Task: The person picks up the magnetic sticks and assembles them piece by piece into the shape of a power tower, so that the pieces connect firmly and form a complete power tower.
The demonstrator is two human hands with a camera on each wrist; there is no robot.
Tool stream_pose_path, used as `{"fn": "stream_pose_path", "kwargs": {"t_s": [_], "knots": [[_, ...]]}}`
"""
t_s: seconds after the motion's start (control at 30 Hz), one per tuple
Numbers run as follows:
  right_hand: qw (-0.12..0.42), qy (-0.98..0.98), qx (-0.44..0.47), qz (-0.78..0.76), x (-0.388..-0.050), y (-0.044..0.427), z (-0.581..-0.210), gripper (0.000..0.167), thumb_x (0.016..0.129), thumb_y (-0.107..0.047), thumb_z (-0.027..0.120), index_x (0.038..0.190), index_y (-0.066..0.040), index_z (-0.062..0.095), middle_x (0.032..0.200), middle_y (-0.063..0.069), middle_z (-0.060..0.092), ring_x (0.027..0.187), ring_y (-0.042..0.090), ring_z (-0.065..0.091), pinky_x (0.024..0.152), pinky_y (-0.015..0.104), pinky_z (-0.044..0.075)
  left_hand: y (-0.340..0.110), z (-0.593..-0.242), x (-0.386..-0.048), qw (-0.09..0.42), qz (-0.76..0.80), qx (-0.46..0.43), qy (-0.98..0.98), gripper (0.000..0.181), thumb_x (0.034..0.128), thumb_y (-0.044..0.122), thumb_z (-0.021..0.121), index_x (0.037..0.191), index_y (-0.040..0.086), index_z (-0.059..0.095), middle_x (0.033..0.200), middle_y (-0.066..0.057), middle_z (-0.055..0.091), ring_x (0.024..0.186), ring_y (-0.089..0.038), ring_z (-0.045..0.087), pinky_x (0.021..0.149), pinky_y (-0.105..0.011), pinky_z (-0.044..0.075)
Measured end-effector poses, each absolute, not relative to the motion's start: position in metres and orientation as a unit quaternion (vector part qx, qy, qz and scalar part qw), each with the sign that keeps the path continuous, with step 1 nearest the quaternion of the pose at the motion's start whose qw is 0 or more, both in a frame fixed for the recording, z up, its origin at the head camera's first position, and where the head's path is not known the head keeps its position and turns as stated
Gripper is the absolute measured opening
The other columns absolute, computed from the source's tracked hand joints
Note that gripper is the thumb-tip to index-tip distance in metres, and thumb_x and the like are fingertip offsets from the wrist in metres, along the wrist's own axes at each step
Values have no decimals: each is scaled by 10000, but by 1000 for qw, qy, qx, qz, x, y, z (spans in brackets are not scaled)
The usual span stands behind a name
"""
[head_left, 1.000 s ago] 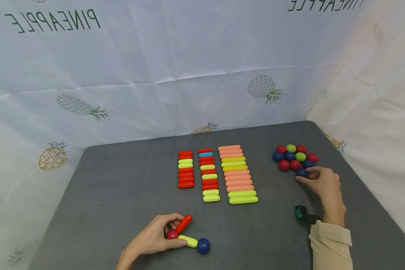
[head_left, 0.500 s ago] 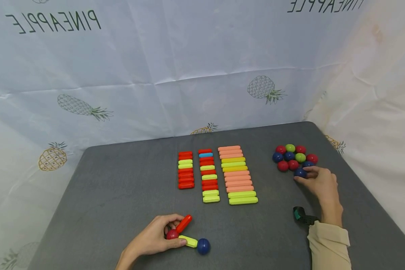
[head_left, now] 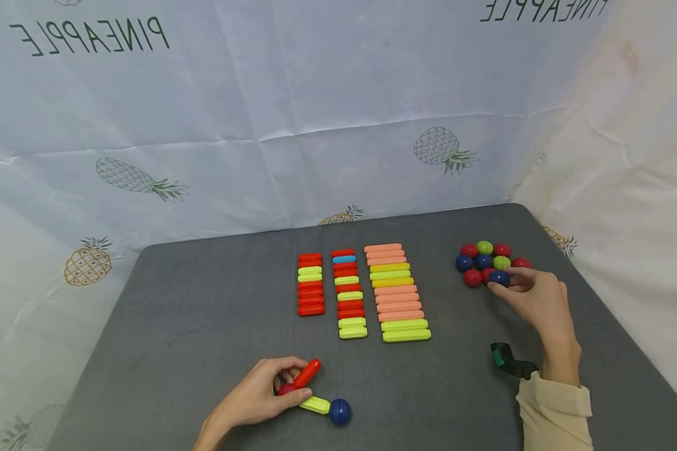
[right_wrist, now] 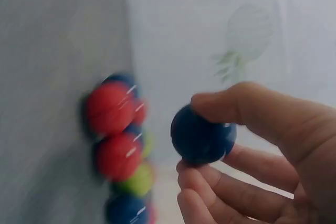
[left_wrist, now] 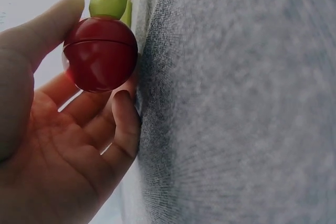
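Note:
My left hand [head_left: 262,391] holds a joined piece near the table's front. Its thumb and fingers lie round a red ball [left_wrist: 101,56]. From that ball run a short red stick [head_left: 307,373] and a yellow-green stick [head_left: 316,404], which ends in a dark blue ball [head_left: 340,412]. At the right, my right hand [head_left: 541,300] pinches another dark blue ball [right_wrist: 199,135] between thumb and fingers. The right wrist view shows that ball raised off the table, apart from the cluster of red, blue and green balls [head_left: 472,277].
Three columns of sticks lie mid-table: short red and yellow-green ones [head_left: 311,292], a mixed column with one blue stick [head_left: 344,259], and longer salmon, yellow and green ones [head_left: 397,298]. A black strap [head_left: 510,361] sits by the right wrist. A pineapple-print cloth [head_left: 293,125] hangs behind.
My right hand has lifted its blue ball from the cluster's near edge, slightly left and up. The left thumb has shifted up over the red ball; the joined piece has barely moved.

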State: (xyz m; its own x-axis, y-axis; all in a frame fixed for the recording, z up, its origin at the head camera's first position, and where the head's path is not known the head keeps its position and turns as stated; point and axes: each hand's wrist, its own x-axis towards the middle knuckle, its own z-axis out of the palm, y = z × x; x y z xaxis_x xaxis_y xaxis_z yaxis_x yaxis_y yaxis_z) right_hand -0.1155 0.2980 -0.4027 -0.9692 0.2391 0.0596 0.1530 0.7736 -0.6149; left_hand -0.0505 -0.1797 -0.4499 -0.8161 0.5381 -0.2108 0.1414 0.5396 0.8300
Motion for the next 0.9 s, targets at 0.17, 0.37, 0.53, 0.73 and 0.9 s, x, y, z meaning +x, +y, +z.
{"fn": "stream_pose_path", "kwargs": {"t_s": [0.17,0.37,0.53,0.73,0.9], "knots": [[105,-929,-44,351,-111,273,-383,534,897,-364,790,1242,33,696,1039,252,752,716,-212,508,614,134,486,-178,-450,-50,208,450,202,845,233,973,296,706,1106,105,724,863,55,693,727,48,574,596,-189,495],[112,-916,52,381,-109,227,-370,406,868,-227,831,1189,2,735,895,131,755,726,-57,640,675,123,528,-178,-450,-49,200,451,199,847,208,973,286,706,1080,109,728,851,57,691,724,52,574,596,-191,500],[34,-904,133,405,-109,184,-371,406,868,-189,827,1216,-6,726,943,86,753,814,125,685,773,284,618,-178,-450,-49,200,454,198,846,215,974,287,705,1087,106,726,854,53,696,719,48,578,595,-195,504],[-77,-880,213,417,-107,137,-380,383,880,-187,810,1227,-45,730,961,28,738,807,72,641,774,269,601,-178,-450,-49,205,450,193,848,219,976,303,701,1094,119,723,857,54,699,705,40,579,594,-199,506],[-131,-865,254,413,-102,109,-388,409,880,-206,811,1242,-36,722,972,24,733,735,24,588,701,227,562,-177,-449,-50,211,449,187,848,224,974,311,703,1086,119,723,853,51,702,697,32,583,601,-198,508]]}}
